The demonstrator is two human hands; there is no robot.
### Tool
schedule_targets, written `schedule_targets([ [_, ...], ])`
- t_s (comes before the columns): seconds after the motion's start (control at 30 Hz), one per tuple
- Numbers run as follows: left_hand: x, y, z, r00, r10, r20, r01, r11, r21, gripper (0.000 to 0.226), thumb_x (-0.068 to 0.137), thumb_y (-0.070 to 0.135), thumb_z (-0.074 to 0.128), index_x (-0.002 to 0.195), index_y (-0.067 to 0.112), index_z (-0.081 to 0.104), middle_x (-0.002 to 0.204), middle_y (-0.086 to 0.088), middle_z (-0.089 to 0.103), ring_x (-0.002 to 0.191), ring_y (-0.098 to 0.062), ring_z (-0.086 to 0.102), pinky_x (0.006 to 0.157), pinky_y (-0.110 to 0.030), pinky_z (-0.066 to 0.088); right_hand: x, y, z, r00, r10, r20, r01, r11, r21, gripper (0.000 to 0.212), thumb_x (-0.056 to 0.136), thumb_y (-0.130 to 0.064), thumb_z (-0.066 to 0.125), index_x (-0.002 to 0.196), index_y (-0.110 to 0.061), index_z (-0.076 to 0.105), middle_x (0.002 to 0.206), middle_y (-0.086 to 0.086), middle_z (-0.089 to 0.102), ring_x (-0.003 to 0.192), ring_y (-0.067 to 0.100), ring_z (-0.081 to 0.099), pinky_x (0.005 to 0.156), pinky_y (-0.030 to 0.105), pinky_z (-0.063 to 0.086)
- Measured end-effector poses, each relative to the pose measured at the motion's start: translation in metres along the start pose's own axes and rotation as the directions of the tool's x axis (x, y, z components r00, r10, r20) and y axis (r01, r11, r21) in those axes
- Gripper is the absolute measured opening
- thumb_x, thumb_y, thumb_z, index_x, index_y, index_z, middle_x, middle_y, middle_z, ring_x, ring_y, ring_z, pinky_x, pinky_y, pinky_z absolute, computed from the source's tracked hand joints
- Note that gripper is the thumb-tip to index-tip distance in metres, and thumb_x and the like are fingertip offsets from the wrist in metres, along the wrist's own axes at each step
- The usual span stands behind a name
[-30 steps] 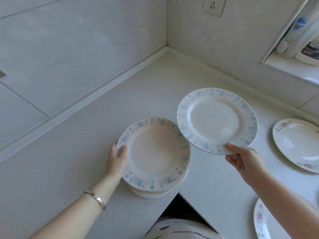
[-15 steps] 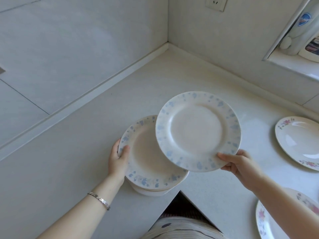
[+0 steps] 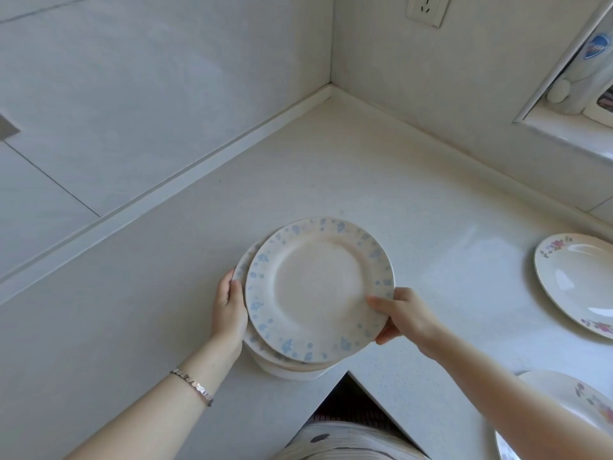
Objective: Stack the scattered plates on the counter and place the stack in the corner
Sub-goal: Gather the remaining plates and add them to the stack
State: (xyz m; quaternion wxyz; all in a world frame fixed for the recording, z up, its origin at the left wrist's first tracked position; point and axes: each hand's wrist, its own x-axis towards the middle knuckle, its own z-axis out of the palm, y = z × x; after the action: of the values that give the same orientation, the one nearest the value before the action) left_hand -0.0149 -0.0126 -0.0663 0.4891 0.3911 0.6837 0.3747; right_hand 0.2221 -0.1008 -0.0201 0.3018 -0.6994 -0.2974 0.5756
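glossy ceramic plate (image 3: 318,287), matt speckled counter (image 3: 414,200)

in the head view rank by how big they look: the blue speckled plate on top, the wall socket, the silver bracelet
1. Round white blue-speckled plate, largest by far.
2. White wall socket, cut off by the frame.
3. Silver link bracelet, smallest, though near the camera.

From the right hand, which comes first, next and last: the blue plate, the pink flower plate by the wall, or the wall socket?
1. Blue plate: held in the right hand.
2. Pink flower plate: on the counter to the right.
3. Wall socket: high up, past the corner.
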Motion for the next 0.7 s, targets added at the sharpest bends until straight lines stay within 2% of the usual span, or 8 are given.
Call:
schedule_targets([
  [0.13, -0.002, 0.008, 0.001, 0.998, -0.063, -0.012, 0.062, 0.992, -0.106, 0.036, 0.1, 0.024, 0.031, 0.129, 0.019, 0.052, 0.119, 0.001, 0.057, 0.104, -0.014, 0.053, 0.085, -0.028, 0.041, 0.002, -0.004, 0.008, 0.996, -0.013, -0.086, -0.017, 0.942, -0.335, 0.034, 0.09, -0.032, 0.052, 0.069, -0.006, 0.056, 0.054, 0.002, 0.053, 0.041, 0.013, 0.054, 0.043, 0.02, 0.043],
  [0.27, -0.005, 0.012, 0.001, 0.993, -0.118, 0.022, 0.12, 0.977, -0.176, 0.033, 0.101, 0.022, 0.028, 0.112, 0.014, 0.058, 0.105, -0.004, 0.061, 0.085, -0.015, 0.056, 0.065, -0.025, 0.045, 0.006, -0.007, 0.005, 0.988, -0.063, -0.138, -0.025, 0.831, -0.555, 0.037, 0.084, -0.046, 0.056, 0.071, -0.012, 0.053, 0.066, 0.0, 0.056, 0.058, 0.016, 0.054, 0.05, 0.023, 0.04],
  [0.3, -0.005, 0.012, 0.0, 0.991, -0.128, 0.046, 0.134, 0.976, -0.174, 0.035, 0.1, 0.024, 0.026, 0.1, 0.015, 0.06, 0.098, -0.004, 0.063, 0.079, -0.014, 0.057, 0.062, -0.025, 0.044, 0.009, -0.01, 0.004, 0.98, -0.092, -0.178, -0.008, 0.868, -0.497, 0.032, 0.084, -0.045, 0.058, 0.084, -0.013, 0.056, 0.08, 0.001, 0.06, 0.067, 0.015, 0.056, 0.053, 0.022, 0.04],
  [0.37, -0.005, 0.015, 0.0, 0.988, -0.127, 0.092, 0.141, 0.975, -0.171, 0.041, 0.099, 0.028, 0.024, 0.081, 0.023, 0.06, 0.084, 0.002, 0.064, 0.074, -0.013, 0.057, 0.063, -0.027, 0.045, 0.019, -0.018, 0.007, 0.966, -0.095, -0.241, 0.06, 0.987, -0.152, 0.045, 0.087, -0.036, 0.058, 0.125, -0.014, 0.047, 0.118, 0.005, 0.058, 0.096, 0.018, 0.057, 0.072, 0.024, 0.046],
  [0.43, -0.001, 0.018, -0.001, 0.986, -0.109, 0.13, 0.127, 0.981, -0.146, 0.035, 0.095, 0.031, 0.029, 0.077, 0.023, 0.059, 0.079, 0.003, 0.063, 0.077, -0.018, 0.058, 0.064, -0.028, 0.045, 0.031, -0.025, 0.015, 0.967, -0.085, -0.241, 0.12, 0.983, 0.136, 0.054, 0.092, -0.029, 0.053, 0.142, -0.02, 0.034, 0.138, 0.003, 0.047, 0.119, 0.021, 0.051, 0.095, 0.035, 0.046],
  [0.53, 0.004, 0.017, -0.001, 0.984, -0.087, 0.157, 0.109, 0.984, -0.139, 0.029, 0.092, 0.033, 0.035, 0.092, 0.022, 0.063, 0.088, 0.002, 0.067, 0.086, -0.021, 0.06, 0.068, -0.029, 0.048, 0.042, -0.023, 0.029, 0.967, -0.086, -0.241, 0.129, 0.977, 0.169, 0.042, 0.093, -0.021, 0.05, 0.133, -0.029, 0.046, 0.128, 0.002, 0.059, 0.111, 0.021, 0.058, 0.096, 0.039, 0.048],
  [0.63, 0.003, 0.012, -0.004, 0.982, -0.096, 0.165, 0.123, 0.979, -0.161, 0.036, 0.096, 0.032, 0.033, 0.119, 0.024, 0.059, 0.117, -0.006, 0.066, 0.105, -0.025, 0.062, 0.082, -0.036, 0.051, 0.045, -0.017, 0.031, 0.971, -0.077, -0.225, 0.131, 0.963, 0.235, 0.041, 0.091, -0.014, 0.05, 0.129, -0.03, 0.051, 0.12, 0.002, 0.062, 0.103, 0.021, 0.06, 0.084, 0.034, 0.051],
  [0.7, 0.001, 0.012, -0.006, 0.981, -0.089, 0.17, 0.117, 0.979, -0.166, 0.038, 0.099, 0.032, 0.03, 0.127, 0.024, 0.054, 0.126, -0.007, 0.062, 0.114, -0.025, 0.059, 0.093, -0.041, 0.048, 0.045, -0.012, 0.028, 0.979, -0.088, -0.182, 0.137, 0.951, 0.278, 0.045, 0.091, -0.011, 0.05, 0.133, -0.028, 0.049, 0.121, 0.001, 0.062, 0.105, 0.022, 0.059, 0.086, 0.033, 0.05],
])
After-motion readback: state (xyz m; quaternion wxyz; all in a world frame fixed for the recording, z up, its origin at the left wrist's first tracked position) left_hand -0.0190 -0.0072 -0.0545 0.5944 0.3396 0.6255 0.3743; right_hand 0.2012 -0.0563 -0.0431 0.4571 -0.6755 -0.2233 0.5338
